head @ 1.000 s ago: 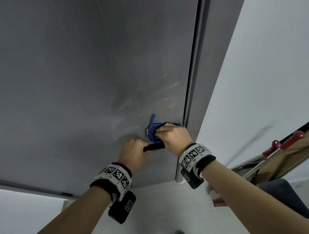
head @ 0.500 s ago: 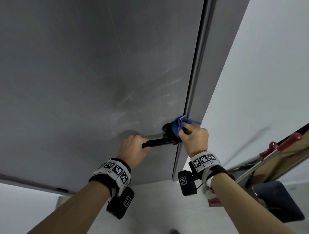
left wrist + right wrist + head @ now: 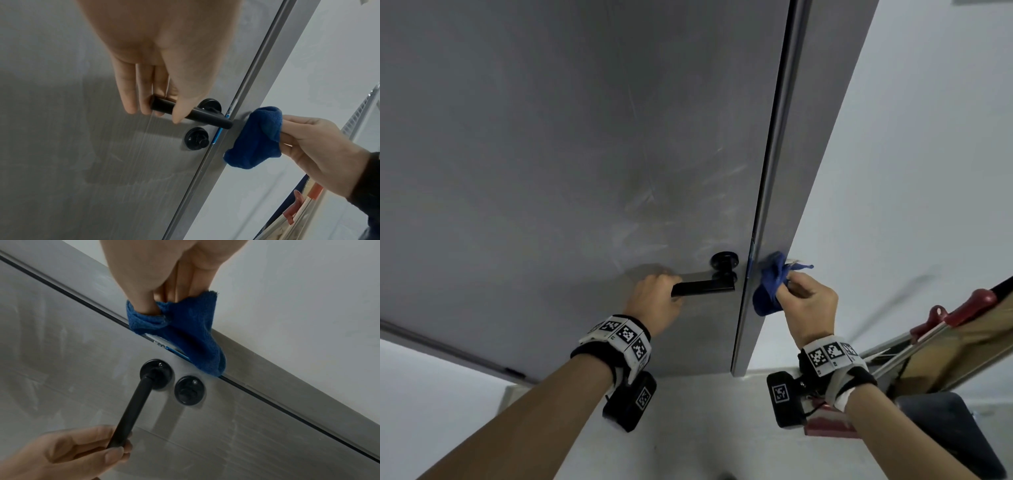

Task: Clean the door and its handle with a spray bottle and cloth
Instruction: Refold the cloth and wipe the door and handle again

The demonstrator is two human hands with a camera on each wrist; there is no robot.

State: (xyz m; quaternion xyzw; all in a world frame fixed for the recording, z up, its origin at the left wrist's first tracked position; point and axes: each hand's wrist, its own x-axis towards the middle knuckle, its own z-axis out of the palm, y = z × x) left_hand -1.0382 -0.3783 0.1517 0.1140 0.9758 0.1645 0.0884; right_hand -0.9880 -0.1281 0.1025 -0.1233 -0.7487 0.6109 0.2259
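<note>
**Cloth on the door edge, lever held off to the side**

Cloth grip first: the right hand [image 3: 810, 308] has its thumb and fingers bunched into a blue microfibre cloth [image 3: 770, 287], clamped on it, and the wad is pressed against the narrow latch-side edge of the grey door [image 3: 551, 154], lower right of centre in the head view. From the right wrist view the cloth sits right over the seam, partly covering what looks like the latch plate, just above the two black rosettes.

Over on the other side, the left hand [image 3: 654, 301] is wrapped round the free end of the black lever handle [image 3: 703, 287], fingers behind and thumb in front, so it's closed on that.

The bit that matters, I reckon: the lever's long axis runs sideways across the frame, pivot end towards the door edge, so the cloth is just beside the pivot end and the right hand is the nearer one to go back along it. The edge itself runs up-frame, so wiping it means going along that line.

Count: one cloth, one lever, two round black rosettes (lever base [image 3: 155, 374] plus a thumb-turn [image 3: 189, 390]), two hands. No spray bottle in any view. Red-handled tools [image 3: 959, 308] lean at the right edge of the frame.
</note>
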